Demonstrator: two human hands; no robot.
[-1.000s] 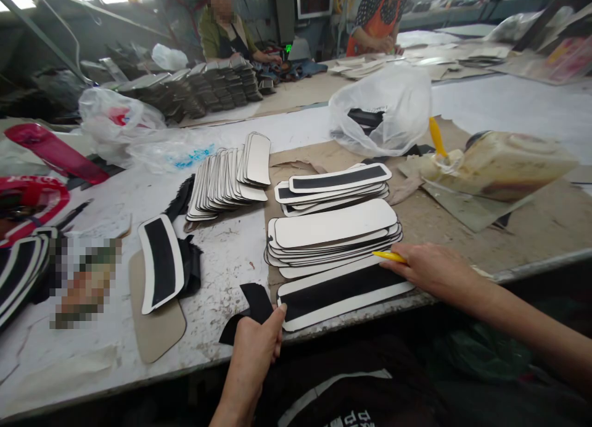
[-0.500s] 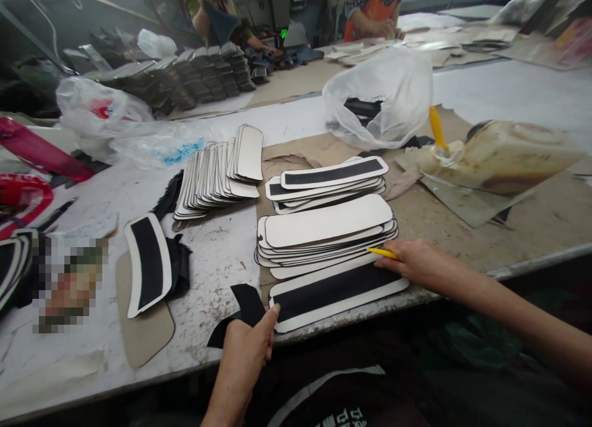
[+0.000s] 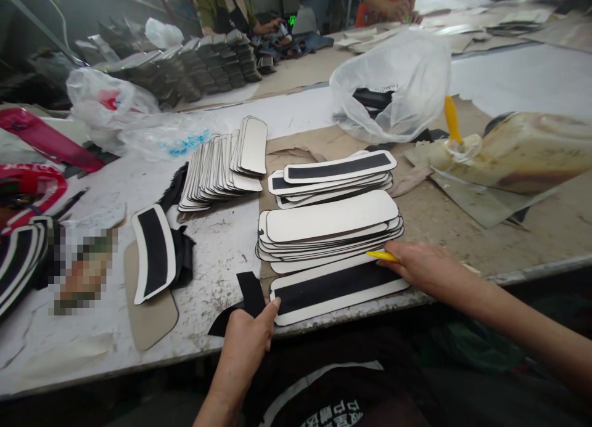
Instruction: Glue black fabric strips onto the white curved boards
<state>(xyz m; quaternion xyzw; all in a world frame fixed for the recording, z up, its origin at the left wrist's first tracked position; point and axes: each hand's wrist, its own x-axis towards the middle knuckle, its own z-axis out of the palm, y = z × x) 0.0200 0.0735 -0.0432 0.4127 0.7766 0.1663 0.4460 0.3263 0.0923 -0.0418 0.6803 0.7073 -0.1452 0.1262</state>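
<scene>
While right fingers [image 3: 396,265] hold yellow tool [image 3: 380,255], left fingers [image 3: 269,312] pinch strip [image 3: 342,290]; dark garment [image 3: 356,384] bears white Chinese characters [image 3: 341,417].

Crumpled plastic bag [image 3: 134,105] and pink object [image 3: 49,137] at left, grey stacks [image 3: 215,60] behind.

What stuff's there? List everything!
Striped panel: one, black-white, near edge
White stack: one, white, behind it
Striped stack: one, black-white, behind that
Fanned pieces: many, white, left of stacks
Curved panel: one, black-white, left
Beige piece: one, beige, beneath that
Black scraps: several, black, left
Plastic bags: several, whitish, back
Container: one, yellowish, right
Grey stacks: several, grey, back left
People: two, green and orange clothes, back
Table: one, whitish, underneath
Left hand: one, bare, striped panel's left end
Right hand: one, bare, holding yellow tool
</scene>
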